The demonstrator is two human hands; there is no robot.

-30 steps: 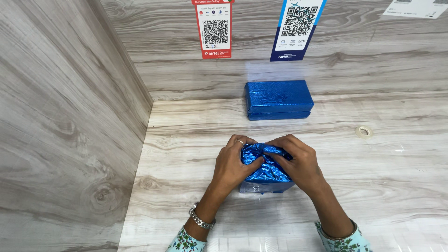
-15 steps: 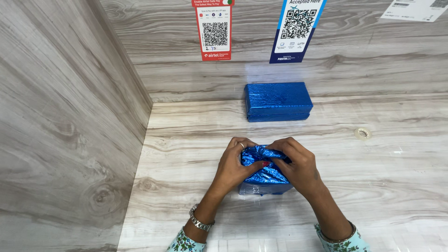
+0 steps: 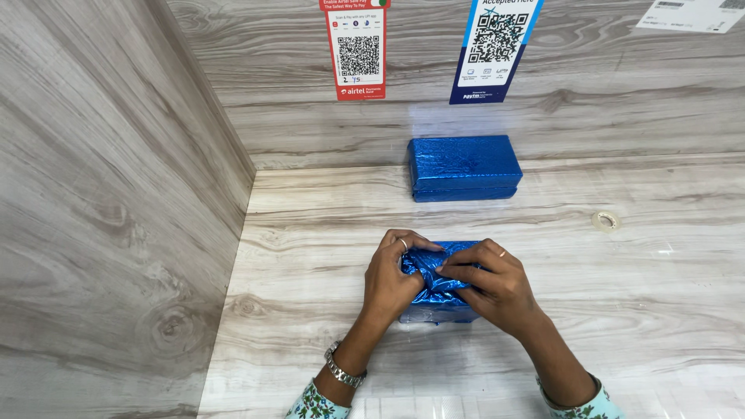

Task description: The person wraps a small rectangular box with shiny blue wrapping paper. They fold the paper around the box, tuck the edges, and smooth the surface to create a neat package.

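A small box in shiny blue foil wrapping paper (image 3: 434, 291) lies on the wood-grain counter (image 3: 310, 233) in front of me. My left hand (image 3: 392, 279) clasps its left end, with a ring on one finger and a metal watch at the wrist. My right hand (image 3: 489, 283) presses down on the folded foil on top and on the right side, fingers pointing left. Both hands hold the paper against the box, whose upper part is crumpled between my fingers.
A finished blue foil-wrapped box (image 3: 464, 167) sits at the back against the wall. A clear tape roll (image 3: 606, 221) lies to the right. A red code card (image 3: 355, 48) and a blue code card (image 3: 495, 48) hang on the back wall. A side wall (image 3: 116, 209) stands at left.
My right hand has slid left over the top of the box and flattened the foil fold. The left hand shifted slightly right and keeps its hold on the left end.
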